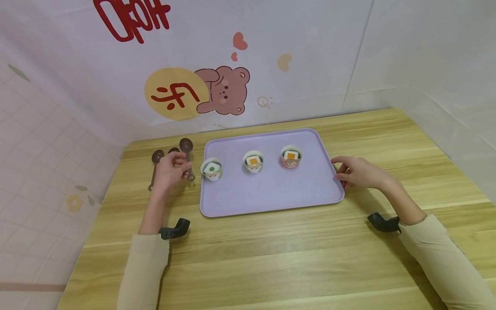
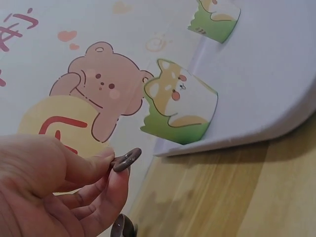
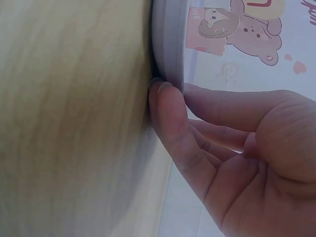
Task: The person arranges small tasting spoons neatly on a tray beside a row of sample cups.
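Observation:
My left hand (image 1: 170,169) pinches the ringed handle end of a dark brown measuring spoon (image 2: 128,160) between thumb and fingers, left of the tray. In the head view, a round-bowled spoon (image 1: 186,145) stretches past its fingertips. Another brown spoon (image 1: 157,156) lies left of this hand, and a third is partly hidden behind it. My right hand (image 1: 358,172) grips the right rim of a lilac tray (image 1: 267,193), thumb on the rim and fingertips at its underside. Three paper cups stand on the tray: left (image 1: 212,169), middle (image 1: 253,162) and right (image 1: 291,156), each holding a white rice-like piece.
The tray lies on a wood-grain table (image 1: 255,258). A pale printed cloth (image 1: 302,56) with a bear and hearts hangs behind the table and along its sides. Dark camera mounts are on the left wrist (image 1: 174,229) and right wrist (image 1: 383,222).

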Motion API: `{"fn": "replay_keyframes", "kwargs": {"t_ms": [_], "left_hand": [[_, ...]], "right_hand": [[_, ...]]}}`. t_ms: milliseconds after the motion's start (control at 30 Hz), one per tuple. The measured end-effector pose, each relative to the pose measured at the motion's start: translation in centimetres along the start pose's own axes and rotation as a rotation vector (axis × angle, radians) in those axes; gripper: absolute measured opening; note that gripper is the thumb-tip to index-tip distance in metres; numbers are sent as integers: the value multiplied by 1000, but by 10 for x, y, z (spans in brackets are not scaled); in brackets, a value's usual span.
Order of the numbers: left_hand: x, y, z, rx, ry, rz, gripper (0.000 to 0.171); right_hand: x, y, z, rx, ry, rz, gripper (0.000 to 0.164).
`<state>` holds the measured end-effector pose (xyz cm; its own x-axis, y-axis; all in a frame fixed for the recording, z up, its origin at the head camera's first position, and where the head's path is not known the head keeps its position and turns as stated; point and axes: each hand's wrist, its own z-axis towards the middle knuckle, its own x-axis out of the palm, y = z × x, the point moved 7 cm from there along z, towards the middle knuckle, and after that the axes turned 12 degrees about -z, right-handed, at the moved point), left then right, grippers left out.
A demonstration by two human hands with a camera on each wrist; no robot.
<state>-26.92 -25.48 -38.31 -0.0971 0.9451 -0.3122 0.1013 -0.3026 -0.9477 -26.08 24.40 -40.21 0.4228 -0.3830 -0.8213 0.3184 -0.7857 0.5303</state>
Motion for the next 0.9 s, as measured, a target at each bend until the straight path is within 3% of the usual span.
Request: {"fn": "replay_keyframes", "kwargs": {"t_ms": [300,900], "left_hand": [[1,-9,-4,11,-18,-8,37],[11,-32,-15,72,23,-70,36]], "right_hand": [[0,2,0,-5,3,14,51],[0,3,1,2,12,0,50]]}}
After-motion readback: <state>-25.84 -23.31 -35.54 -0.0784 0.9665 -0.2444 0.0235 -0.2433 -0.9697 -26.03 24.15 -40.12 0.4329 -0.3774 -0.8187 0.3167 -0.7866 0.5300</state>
